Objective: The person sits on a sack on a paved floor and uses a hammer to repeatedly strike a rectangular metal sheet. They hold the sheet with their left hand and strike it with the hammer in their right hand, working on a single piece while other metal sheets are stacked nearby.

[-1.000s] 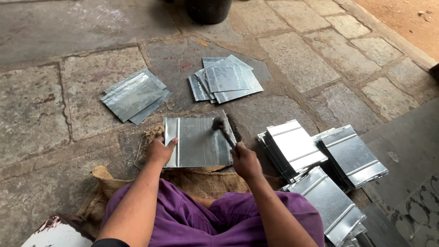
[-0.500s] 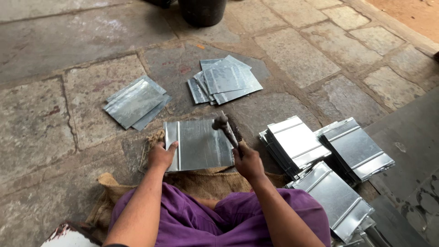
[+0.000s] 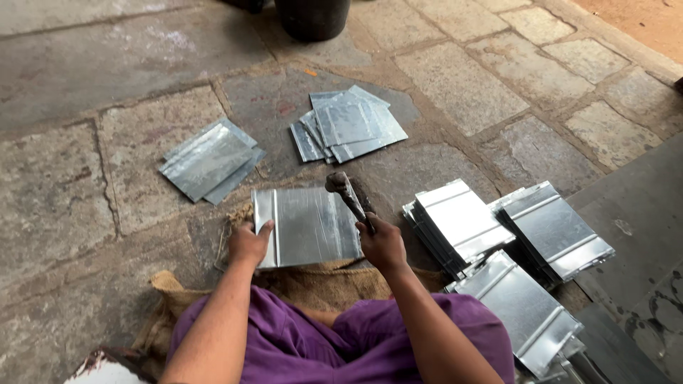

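Observation:
A flat grey metal sheet (image 3: 307,226) with a folded left edge lies on the stone floor in front of my knees. My left hand (image 3: 249,243) presses on its near left corner, thumb over the fold. My right hand (image 3: 383,245) grips the handle of a hammer (image 3: 346,193), whose dark head hangs over the sheet's far right edge. My purple-clothed legs fill the bottom of the view.
Two piles of flat metal sheets lie farther out, one at the left (image 3: 208,160) and one in the middle (image 3: 348,124). Stacks of ribbed sheets (image 3: 462,222) (image 3: 555,229) (image 3: 521,306) sit to my right. Burlap sacking (image 3: 313,281) lies under me. A dark bucket (image 3: 313,16) stands at the far edge.
The hammer head has shifted slightly along the sheet's right edge while my right hand stayed at the near right corner. My left hand keeps holding the sheet's left corner.

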